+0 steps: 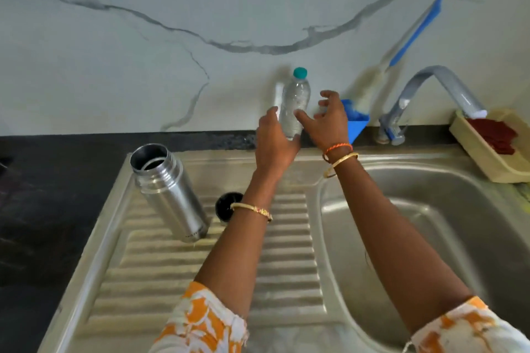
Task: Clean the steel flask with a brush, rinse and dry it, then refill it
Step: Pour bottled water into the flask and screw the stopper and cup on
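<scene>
Refill stage, judged from the layout. The steel flask (169, 192) stands upright and uncapped on the ribbed draining board (286, 252) to the left of the sink basin (401, 209), its mouth open to receive water; a dark cap (226, 205), probably the flask's own, lies just beside it, partly hidden by the left forearm. Both hands reach to the back of the table (34, 195), where a clear plastic water bottle (295, 106) with a teal cap (300, 72) stands against the marble wall. The left hand (275, 140) wraps the lower part of the bottle, thumb on its near face (a holding grip, steadying the base). The right hand (329, 120) hovers at the bottle's right side with fingers spread and holding nothing; only its thumb tip appears to touch the plastic. The teal cap is not yet removed, so the bottle must be opened before any pouring. The blue-handled bottle brush (413, 34) leans in its blue holder (355, 123) by the tap (436, 89), set aside. A beige tray (481, 152) with a red cloth sits at far right.
</scene>
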A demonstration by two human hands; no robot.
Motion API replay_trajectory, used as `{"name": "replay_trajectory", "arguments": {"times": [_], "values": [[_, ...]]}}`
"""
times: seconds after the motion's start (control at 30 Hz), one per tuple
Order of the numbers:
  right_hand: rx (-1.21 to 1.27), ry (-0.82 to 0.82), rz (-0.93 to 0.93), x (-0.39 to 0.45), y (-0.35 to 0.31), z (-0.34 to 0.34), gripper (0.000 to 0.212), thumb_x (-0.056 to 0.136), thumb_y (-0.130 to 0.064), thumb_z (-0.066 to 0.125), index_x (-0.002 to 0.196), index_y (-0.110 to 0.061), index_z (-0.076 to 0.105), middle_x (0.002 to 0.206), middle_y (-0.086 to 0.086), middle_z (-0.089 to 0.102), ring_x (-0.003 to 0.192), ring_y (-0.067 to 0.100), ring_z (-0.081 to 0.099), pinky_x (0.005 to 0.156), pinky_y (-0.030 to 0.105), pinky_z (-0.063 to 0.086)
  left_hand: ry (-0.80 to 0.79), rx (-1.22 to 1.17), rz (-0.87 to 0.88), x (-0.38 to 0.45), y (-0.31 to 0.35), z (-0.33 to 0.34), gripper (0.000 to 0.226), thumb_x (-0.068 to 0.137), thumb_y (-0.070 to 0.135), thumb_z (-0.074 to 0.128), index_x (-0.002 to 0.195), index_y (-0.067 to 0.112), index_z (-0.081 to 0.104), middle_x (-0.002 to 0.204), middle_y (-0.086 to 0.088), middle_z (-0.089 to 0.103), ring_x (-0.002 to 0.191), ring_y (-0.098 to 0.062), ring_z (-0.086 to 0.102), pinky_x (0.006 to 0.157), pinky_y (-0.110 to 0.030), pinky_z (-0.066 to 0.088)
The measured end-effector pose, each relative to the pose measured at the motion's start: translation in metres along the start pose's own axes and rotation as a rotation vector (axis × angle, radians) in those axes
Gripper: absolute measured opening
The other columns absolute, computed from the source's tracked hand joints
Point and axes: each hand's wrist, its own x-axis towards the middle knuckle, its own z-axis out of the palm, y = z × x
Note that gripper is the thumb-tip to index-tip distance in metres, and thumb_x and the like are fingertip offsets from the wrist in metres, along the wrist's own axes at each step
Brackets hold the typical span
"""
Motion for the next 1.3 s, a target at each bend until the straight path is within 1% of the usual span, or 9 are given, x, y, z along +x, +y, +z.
{"name": "replay_trajectory", "arguments": {"times": [0.13,0.3,0.5,0.63,0.8,0.93,1.07,1.17,1.3], "values": [[-0.131,-0.082,-0.008,0.045,0.004,0.026,0.087,0.069,-0.047,0.079,0.135,-0.01,0.037,0.13,0.015,0.048,0.116,0.029,0.052,0.096,0.04,0.046,-0.058,-0.008,0.012,0.054,-0.008,0.012,0.083,0.075,0.021,0.082,0.142,0.01,0.035,0.138,-0.013,0.048,0.126,-0.03,0.049,0.1,-0.043,0.047],[-0.106,-0.045,-0.019,0.059,0.012,0.046,0.066,0.07,-0.043,0.078,0.117,-0.012,0.045,0.109,0.01,0.065,0.098,0.027,0.062,0.076,0.031,0.048,-0.111,-0.064,-0.016,0.075,-0.028,0.027,0.086,0.068,0.023,0.085,0.138,0.015,0.037,0.126,-0.008,0.058,0.115,-0.027,0.057,0.091,-0.048,0.052],[-0.122,0.047,-0.084,0.063,0.014,0.042,0.058,0.065,-0.044,0.081,0.108,-0.015,0.055,0.094,0.001,0.07,0.087,0.02,0.066,0.072,0.027,0.05,-0.109,-0.173,-0.032,0.079,-0.025,0.038,0.104,0.066,0.021,0.087,0.148,0.016,0.022,0.126,-0.006,0.06,0.11,-0.022,0.061,0.089,-0.039,0.054],[-0.052,0.023,-0.107,0.052,-0.005,0.018,0.059,0.062,-0.049,0.082,0.105,-0.016,0.06,0.09,-0.001,0.071,0.082,0.015,0.068,0.076,0.03,0.056,-0.083,-0.206,0.019,0.07,-0.01,0.025,0.084,0.064,0.024,0.089,0.133,0.016,0.041,0.119,-0.002,0.065,0.104,-0.017,0.063,0.088,-0.038,0.054],[-0.016,-0.143,-0.246,0.004,-0.052,-0.039,0.056,0.061,-0.041,0.086,0.105,-0.019,0.061,0.084,-0.009,0.071,0.075,0.001,0.068,0.071,0.017,0.053,0.062,-0.366,0.107,0.014,0.026,-0.003,0.063,0.064,0.023,0.089,0.11,0.028,0.046,0.093,0.022,0.061,0.081,0.014,0.059,0.068,-0.007,0.047],[0.123,-0.371,-0.221,-0.057,-0.078,-0.082,0.051,0.066,-0.039,0.081,0.108,-0.018,0.061,0.089,-0.01,0.07,0.079,0.0,0.067,0.072,0.015,0.05,0.112,-0.437,0.073,-0.054,0.046,-0.022,0.06,0.061,0.02,0.089,0.104,0.03,0.049,0.091,0.014,0.066,0.079,-0.001,0.065,0.07,-0.021,0.055],[0.293,-0.543,-0.046,-0.128,-0.074,-0.111,0.044,0.073,-0.042,0.064,0.112,-0.022,0.061,0.099,-0.006,0.072,0.091,0.007,0.069,0.077,0.02,0.053,0.056,-0.553,-0.053,-0.125,0.038,-0.024,0.056,0.058,0.017,0.088,0.1,0.033,0.055,0.088,0.011,0.071,0.08,-0.001,0.068,0.074,-0.024,0.057],[0.074,-0.4,-0.079,-0.175,-0.055,-0.123,0.054,0.071,-0.057,0.061,0.113,-0.024,0.064,0.108,-0.006,0.067,0.098,0.008,0.064,0.087,0.028,0.053,-0.045,-0.566,-0.098,-0.173,0.02,-0.019,0.059,0.057,0.02,0.084,0.109,0.028,0.058,0.096,0.004,0.072,0.089,-0.015,0.071,0.08,-0.045,0.058],[-0.035,-0.159,-0.125,-0.226,-0.037,-0.127,0.059,0.065,-0.066,0.062,0.105,-0.023,0.064,0.098,-0.002,0.064,0.085,0.007,0.061,0.07,0.021,0.053,-0.124,-0.506,-0.119,-0.224,0.004,-0.019,0.056,0.058,0.015,0.082,0.107,0.023,0.057,0.093,0.002,0.073,0.086,-0.02,0.071,0.077,-0.048,0.057]]}}
